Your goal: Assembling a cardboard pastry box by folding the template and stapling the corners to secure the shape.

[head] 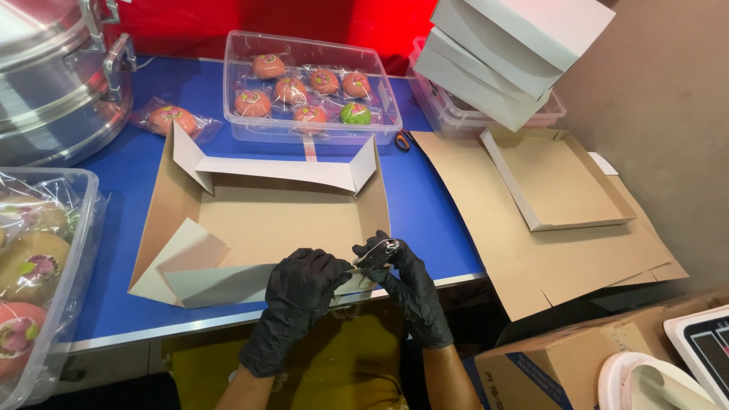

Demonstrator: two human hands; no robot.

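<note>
Fingers (345,267) of both gloved hands pinch the cardboard box's (266,220) near corner flap.

Your surface (425,205) is blue-topped with a pale metal edge, set against a red backdrop (304,23).

You see the red wall glowing brightest behind the upper middle, where light strikes it hard. To your right a plain brown wall (661,91) runs down beside the surface. The blue top shines softly under overhead light, and below its front edge the space falls into dark shadow. At far left a large metal steamer (53,76) stands on the surface.
</note>
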